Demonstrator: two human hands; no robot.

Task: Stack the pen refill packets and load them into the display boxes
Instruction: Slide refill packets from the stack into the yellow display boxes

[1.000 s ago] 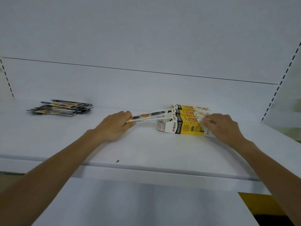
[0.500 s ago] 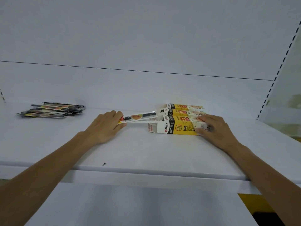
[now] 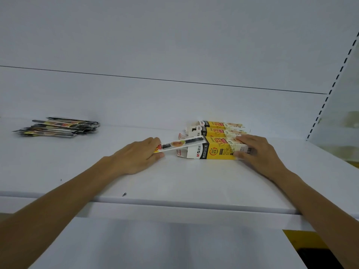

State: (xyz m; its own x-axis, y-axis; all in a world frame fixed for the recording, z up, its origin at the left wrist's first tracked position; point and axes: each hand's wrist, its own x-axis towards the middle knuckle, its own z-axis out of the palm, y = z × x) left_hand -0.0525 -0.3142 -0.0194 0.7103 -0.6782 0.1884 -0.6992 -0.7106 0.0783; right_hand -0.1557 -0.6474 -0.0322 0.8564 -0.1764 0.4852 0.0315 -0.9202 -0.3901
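A: Where are the packets (image 3: 180,144)?

B: The left hand (image 3: 136,158) pinches a thin stack of them by its left end, thumb beneath and fingers (image 3: 151,141) on top. The other end has reached the open mouth of the front box (image 3: 211,151). The box lies on its side right of the middle of the shelf (image 3: 174,181), mouth facing left.

A: Why is the stack tilted?

B: The held end is low, almost on the shelf, and the leading end sits at the mouth's upper edge. The person seems to be lining it up with the opening. Whether it is inside yet cannot be told.

A: And the right hand (image 3: 256,150)?

B: It clasps the box's closed right end, fingers over the top and thumb on the front face. That is probably a brace, since a light carton pushed from the left would otherwise slide away.

A: Anything else?

B: Two more boxes (image 3: 219,127) lie touching behind it, toward the back edge, flaps also to the left. A loose pile (image 3: 58,127) of packets waits near the back left corner, well apart, probably the next to be loaded.
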